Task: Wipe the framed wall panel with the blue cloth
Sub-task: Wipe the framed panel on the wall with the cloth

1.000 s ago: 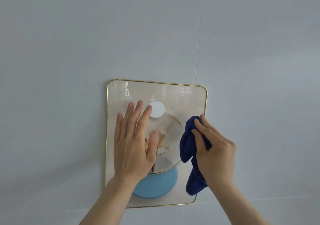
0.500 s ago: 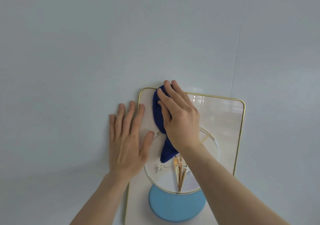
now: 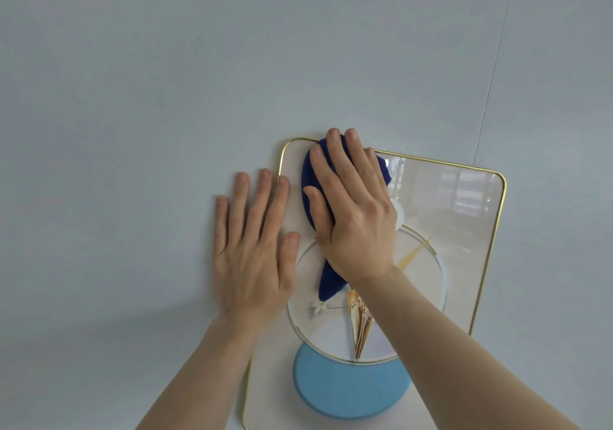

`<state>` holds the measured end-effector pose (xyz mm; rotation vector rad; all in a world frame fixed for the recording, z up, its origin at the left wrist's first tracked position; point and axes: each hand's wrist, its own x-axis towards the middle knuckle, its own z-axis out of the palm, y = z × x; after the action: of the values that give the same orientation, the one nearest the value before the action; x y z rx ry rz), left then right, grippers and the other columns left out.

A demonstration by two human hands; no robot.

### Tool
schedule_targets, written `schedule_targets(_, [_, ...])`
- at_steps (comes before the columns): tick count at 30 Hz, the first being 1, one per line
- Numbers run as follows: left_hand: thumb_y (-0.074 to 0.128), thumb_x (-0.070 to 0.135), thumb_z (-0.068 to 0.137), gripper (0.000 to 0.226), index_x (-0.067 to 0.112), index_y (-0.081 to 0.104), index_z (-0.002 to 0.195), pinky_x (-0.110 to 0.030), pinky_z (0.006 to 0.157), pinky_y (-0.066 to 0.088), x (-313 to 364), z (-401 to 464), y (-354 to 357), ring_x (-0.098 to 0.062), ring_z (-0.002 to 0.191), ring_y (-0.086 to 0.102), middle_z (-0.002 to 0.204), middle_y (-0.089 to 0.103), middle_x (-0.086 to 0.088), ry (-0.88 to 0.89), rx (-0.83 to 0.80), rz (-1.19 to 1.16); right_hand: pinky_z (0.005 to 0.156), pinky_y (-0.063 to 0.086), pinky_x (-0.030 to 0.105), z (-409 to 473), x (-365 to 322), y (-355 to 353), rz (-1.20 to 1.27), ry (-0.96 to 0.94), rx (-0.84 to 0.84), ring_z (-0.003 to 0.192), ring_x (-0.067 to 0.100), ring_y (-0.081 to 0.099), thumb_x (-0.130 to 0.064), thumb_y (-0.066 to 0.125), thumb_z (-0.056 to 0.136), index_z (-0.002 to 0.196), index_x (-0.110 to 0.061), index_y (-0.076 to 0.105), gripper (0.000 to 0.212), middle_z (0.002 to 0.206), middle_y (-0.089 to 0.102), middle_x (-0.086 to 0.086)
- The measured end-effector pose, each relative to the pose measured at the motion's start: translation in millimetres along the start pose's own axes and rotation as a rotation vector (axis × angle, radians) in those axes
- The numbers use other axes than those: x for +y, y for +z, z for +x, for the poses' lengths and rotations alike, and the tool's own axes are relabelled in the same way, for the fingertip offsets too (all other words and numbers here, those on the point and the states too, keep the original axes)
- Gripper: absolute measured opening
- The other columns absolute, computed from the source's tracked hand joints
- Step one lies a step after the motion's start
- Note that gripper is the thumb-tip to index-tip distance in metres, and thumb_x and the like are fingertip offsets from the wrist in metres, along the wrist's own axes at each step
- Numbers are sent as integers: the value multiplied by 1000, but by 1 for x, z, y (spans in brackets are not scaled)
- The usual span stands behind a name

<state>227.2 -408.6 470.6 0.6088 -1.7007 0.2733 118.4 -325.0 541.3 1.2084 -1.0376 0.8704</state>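
The framed wall panel (image 3: 464, 217) hangs on a pale wall; it has a thin gold frame, a glossy white face, a large circle motif and a light blue disc low down. My right hand (image 3: 355, 217) lies flat over the dark blue cloth (image 3: 310, 194), pressing it against the panel's upper left corner. One end of the cloth trails down below my wrist. My left hand (image 3: 255, 250) is spread flat, fingers apart, straddling the panel's left frame edge, holding nothing.
The pale grey-blue wall (image 3: 166, 81) fills the rest of the view. A thin vertical seam (image 3: 491, 91) runs down the wall to the panel's upper right. The panel's lower edge is cut off by the frame.
My right hand has carried the cloth from the panel's right side up to its upper left corner. My left hand slid left off the panel's centre onto the left frame edge.
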Motion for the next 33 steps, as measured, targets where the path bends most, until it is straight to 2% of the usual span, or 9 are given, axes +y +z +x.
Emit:
schedule_targets(6, [8, 43, 105, 61, 26, 15, 164, -47, 132, 7, -1, 0, -1, -21, 162, 7, 173, 16, 3, -6, -6, 20, 117, 45, 56, -4, -1, 0, 5, -37, -10, 148, 38, 48, -24, 49, 111, 135, -4, 68, 37, 150, 61, 16])
schedule_targets(22, [10, 41, 106, 61, 22, 20, 163, -50, 131, 11, -2, -1, 1, -22, 162, 9, 172, 19, 1, 10, 18, 17, 115, 47, 58, -15, 2, 0, 30, -80, -27, 146, 39, 50, -18, 54, 109, 134, -4, 70, 33, 148, 62, 16])
schedule_targets(33, [8, 42, 106, 61, 22, 18, 164, -48, 132, 7, -3, 0, 1, -24, 162, 8, 173, 17, 0, 19, 18, 23, 120, 44, 53, -56, -3, -11, 46, -125, -91, 146, 35, 51, -17, 60, 107, 135, -7, 70, 31, 147, 62, 13])
